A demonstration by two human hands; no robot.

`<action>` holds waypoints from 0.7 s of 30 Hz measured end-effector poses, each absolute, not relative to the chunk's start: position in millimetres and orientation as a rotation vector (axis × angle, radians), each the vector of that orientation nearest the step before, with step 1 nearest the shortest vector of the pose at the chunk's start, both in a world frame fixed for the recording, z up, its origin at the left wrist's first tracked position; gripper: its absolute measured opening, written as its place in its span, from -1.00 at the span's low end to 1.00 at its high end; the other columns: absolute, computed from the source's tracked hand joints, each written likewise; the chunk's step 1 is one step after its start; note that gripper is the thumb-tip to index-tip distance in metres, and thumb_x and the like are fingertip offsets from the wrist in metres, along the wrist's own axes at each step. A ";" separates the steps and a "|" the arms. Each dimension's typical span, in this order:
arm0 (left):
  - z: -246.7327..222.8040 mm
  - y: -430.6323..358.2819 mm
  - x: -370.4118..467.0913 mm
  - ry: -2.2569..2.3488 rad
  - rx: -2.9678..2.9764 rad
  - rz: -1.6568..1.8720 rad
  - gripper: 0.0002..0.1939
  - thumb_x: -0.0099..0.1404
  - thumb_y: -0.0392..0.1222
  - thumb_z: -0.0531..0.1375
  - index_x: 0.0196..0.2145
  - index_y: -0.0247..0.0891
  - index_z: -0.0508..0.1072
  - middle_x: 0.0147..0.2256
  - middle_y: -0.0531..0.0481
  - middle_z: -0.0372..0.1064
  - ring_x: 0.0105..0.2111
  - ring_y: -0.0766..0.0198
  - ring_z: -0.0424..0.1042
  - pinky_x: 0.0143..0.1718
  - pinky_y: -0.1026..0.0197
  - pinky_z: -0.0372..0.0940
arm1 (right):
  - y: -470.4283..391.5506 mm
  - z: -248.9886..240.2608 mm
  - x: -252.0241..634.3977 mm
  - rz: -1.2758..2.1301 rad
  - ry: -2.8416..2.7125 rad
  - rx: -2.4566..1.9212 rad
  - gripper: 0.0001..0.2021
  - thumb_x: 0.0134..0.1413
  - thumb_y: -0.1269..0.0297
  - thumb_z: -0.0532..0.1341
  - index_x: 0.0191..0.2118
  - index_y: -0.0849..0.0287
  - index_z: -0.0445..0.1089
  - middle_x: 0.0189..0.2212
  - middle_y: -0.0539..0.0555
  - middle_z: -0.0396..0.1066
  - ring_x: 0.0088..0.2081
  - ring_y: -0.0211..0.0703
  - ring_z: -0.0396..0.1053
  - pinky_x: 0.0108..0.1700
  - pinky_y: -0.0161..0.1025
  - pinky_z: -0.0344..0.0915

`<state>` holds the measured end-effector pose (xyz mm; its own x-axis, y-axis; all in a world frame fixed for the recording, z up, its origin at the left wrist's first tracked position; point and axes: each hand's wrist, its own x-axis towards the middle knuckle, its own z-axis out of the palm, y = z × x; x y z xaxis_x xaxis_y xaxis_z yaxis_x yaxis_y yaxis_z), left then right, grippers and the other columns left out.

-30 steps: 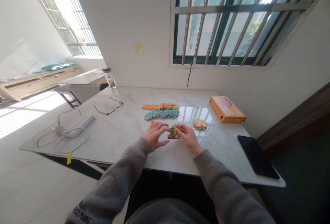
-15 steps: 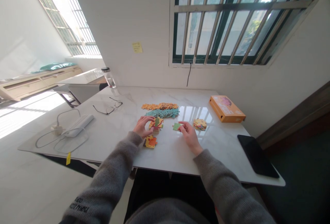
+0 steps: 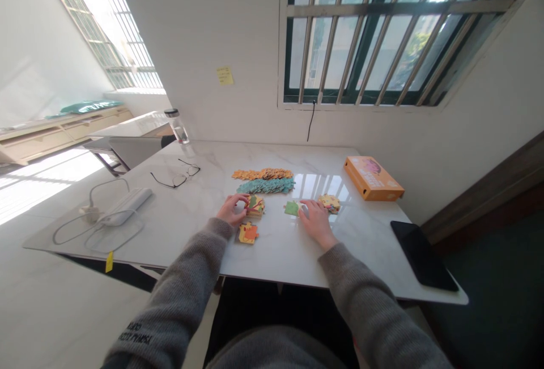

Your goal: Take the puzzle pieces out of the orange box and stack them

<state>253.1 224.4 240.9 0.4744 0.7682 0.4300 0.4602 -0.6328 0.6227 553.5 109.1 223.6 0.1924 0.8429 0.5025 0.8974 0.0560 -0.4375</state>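
Here's the left hand [image 3: 232, 209], thumb and fingers in a loose curve at the left side of a stack of puzzle pieces [image 3: 255, 206]; whether it grips the stack or merely rests against it, I can't tell from here. Over to the right hand [image 3: 317, 223]: palm down, thumb and forefinger parted, right at the edge of a green piece [image 3: 292, 207] that lies on the table [image 3: 272, 258]. Whether the fingertips touch it is too small to call. That same hand sits just beside a pile of yellow pieces [image 3: 330, 203], overlapping its left edge in this view.

On the near side of the stack, a little cluster of yellow and orange pieces [image 3: 248, 233]. Beyond the hands, two long rows: teal pieces [image 3: 267, 186] in front, orange pieces [image 3: 263, 174] close behind.

Out to the right, an orange box [image 3: 374, 178] lies flat, and a black tablet [image 3: 423, 255] takes the near right corner. Swing left and there's a pair of glasses [image 3: 179, 178], arms unfolded, then a white power strip [image 3: 127, 208], with a yellow tag [image 3: 109, 261] hanging by the table's edge. A clear bottle [image 3: 177, 126] with a dark lid stands at the far left corner. Up on the wall, a yellow note [image 3: 225, 75], and right of it a barred window [image 3: 357, 51].
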 end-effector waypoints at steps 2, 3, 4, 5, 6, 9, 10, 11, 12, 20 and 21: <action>241.1 223.8 253.7 1.032 2.280 0.965 -0.79 0.12 -0.23 0.14 -0.23 -0.20 0.41 0.05 -0.08 0.45 0.01 0.04 0.34 -0.12 0.02 0.33 | 109.6 222.1 554.0 -0.103 -1.682 -1.775 -0.73 0.22 0.26 0.13 0.00 0.13 0.43 -0.06 0.16 0.49 -0.02 0.12 0.28 0.01 0.00 0.11; 241.1 223.6 254.0 1.034 2.271 0.956 -0.79 0.12 -0.23 0.14 -0.24 -0.20 0.42 0.05 -0.08 0.45 0.01 0.04 0.34 -0.13 0.02 0.33 | 109.8 221.8 554.1 -0.101 -1.703 -1.774 -0.72 0.22 0.26 0.14 0.01 0.12 0.42 -0.05 0.15 0.49 -0.01 0.12 0.28 0.01 0.01 0.10; 241.0 223.4 254.3 1.036 2.265 0.949 -0.79 0.12 -0.23 0.14 -0.24 -0.20 0.42 0.05 -0.08 0.45 0.01 0.04 0.34 -0.13 0.03 0.34 | 110.1 221.7 554.2 -0.096 -1.720 -1.773 -0.71 0.21 0.26 0.15 0.02 0.11 0.41 -0.04 0.15 0.49 -0.01 0.12 0.28 0.01 0.02 0.09; 240.8 223.2 254.6 1.036 2.261 0.945 -0.79 0.12 -0.23 0.14 -0.24 -0.20 0.42 0.04 -0.09 0.46 0.01 0.04 0.34 -0.14 0.03 0.34 | 110.5 221.6 554.5 -0.090 -1.733 -1.769 -0.71 0.20 0.26 0.16 0.03 0.10 0.41 -0.04 0.15 0.49 0.00 0.13 0.28 0.02 0.03 0.09; 240.5 223.2 254.7 1.035 2.259 0.943 -0.78 0.11 -0.24 0.14 -0.24 -0.20 0.43 0.03 -0.09 0.46 0.01 0.04 0.35 -0.14 0.03 0.34 | 111.1 221.5 554.9 -0.083 -1.740 -1.764 -0.70 0.20 0.26 0.17 0.04 0.09 0.41 -0.04 0.15 0.49 0.01 0.13 0.28 0.03 0.03 0.08; 239.2 223.3 254.5 1.024 2.269 0.941 -0.77 0.11 -0.24 0.14 -0.23 -0.20 0.43 0.03 -0.10 0.45 0.01 0.04 0.36 -0.10 0.01 0.34 | 113.9 221.2 557.3 -0.047 -1.749 -1.745 -0.69 0.19 0.26 0.18 0.05 0.08 0.41 -0.05 0.16 0.49 0.01 0.11 0.29 0.05 0.04 0.09; 238.7 223.4 254.2 1.018 2.276 0.941 -0.76 0.11 -0.24 0.14 -0.22 -0.20 0.43 0.04 -0.11 0.45 0.02 0.04 0.36 -0.08 -0.01 0.34 | 115.0 221.1 558.4 -0.031 -1.755 -1.743 -0.68 0.18 0.26 0.19 0.05 0.08 0.41 -0.05 0.17 0.48 0.01 0.11 0.29 0.05 0.04 0.09; 238.1 223.5 253.9 1.013 2.284 0.943 -0.75 0.11 -0.24 0.14 -0.21 -0.20 0.43 0.05 -0.11 0.43 0.03 0.03 0.35 -0.05 -0.02 0.33 | 115.9 220.9 559.5 -0.013 -1.763 -1.744 -0.67 0.17 0.26 0.20 0.06 0.08 0.41 -0.05 0.17 0.47 0.01 0.11 0.29 0.06 0.05 0.10; 237.4 223.7 253.6 1.010 2.291 0.947 -0.72 0.10 -0.23 0.14 -0.19 -0.21 0.43 0.06 -0.12 0.42 0.04 0.03 0.34 -0.04 -0.03 0.33 | 116.7 220.9 560.6 0.004 -1.774 -1.745 -0.64 0.15 0.26 0.22 0.08 0.08 0.40 -0.04 0.17 0.46 0.02 0.11 0.29 0.08 0.06 0.11; 230.7 228.0 249.0 1.006 2.291 1.012 -0.60 0.14 -0.15 0.12 -0.03 -0.22 0.36 0.03 -0.15 0.35 -0.07 0.09 0.38 -0.11 0.03 0.35 | 114.5 221.8 566.7 0.179 -1.804 -1.515 -0.39 0.02 0.30 0.29 0.23 0.16 0.27 -0.11 0.14 0.25 -0.03 0.01 0.31 0.11 -0.02 0.28; 230.5 228.3 248.6 1.005 2.286 1.023 -0.60 0.15 -0.14 0.12 -0.03 -0.21 0.36 0.01 -0.14 0.35 -0.07 0.10 0.39 -0.12 0.04 0.35 | 113.8 222.3 566.6 0.186 -1.786 -1.494 -0.41 0.02 0.29 0.29 0.22 0.14 0.28 -0.12 0.12 0.24 -0.04 -0.01 0.32 0.11 -0.02 0.29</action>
<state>248.6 228.3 230.5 0.4626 0.7631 0.4513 0.4380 -0.6393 0.6320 566.6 113.8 222.3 -0.0003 0.8851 0.4654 0.7700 0.2971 -0.5646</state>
